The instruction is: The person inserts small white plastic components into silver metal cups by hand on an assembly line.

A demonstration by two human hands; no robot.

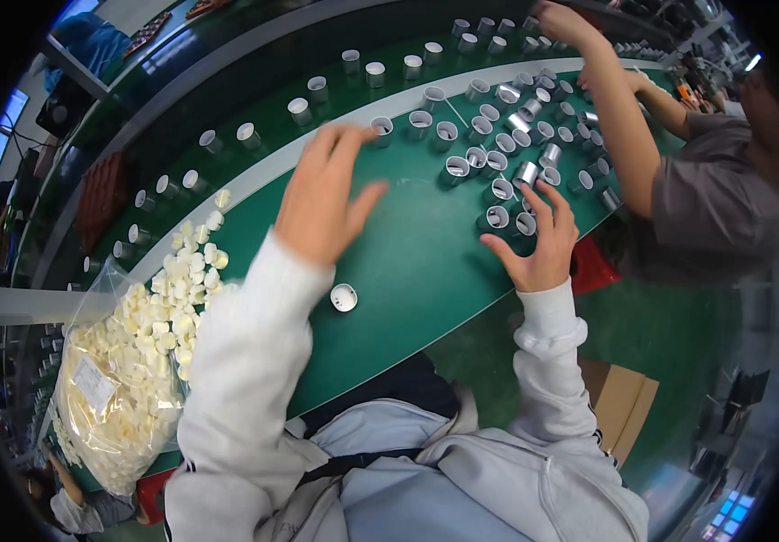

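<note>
My left hand (321, 199) is over the green table, slightly blurred, with the thumb held apart and nothing visible in it. Its fingertips are beside a silver metal cup (381, 134) at the table's far edge; whether they touch cannot be told. My right hand (545, 242) is at the near side of a cluster of silver cups, thumb and fingers spread. Between them is an upright cup (497, 218), and a tipped cup (526, 173) lies just beyond the fingertips. Nearer me, a round white-topped piece (344, 298) sits alone on the table.
Cream-coloured plastic pieces (159, 312) spill from a clear bag (91, 397) at the left. A conveyor (263, 104) beyond the table carries a row of cups. At the right, a co-worker's arm (629, 126) reaches across the cups. A cardboard box (624, 406) is on the floor.
</note>
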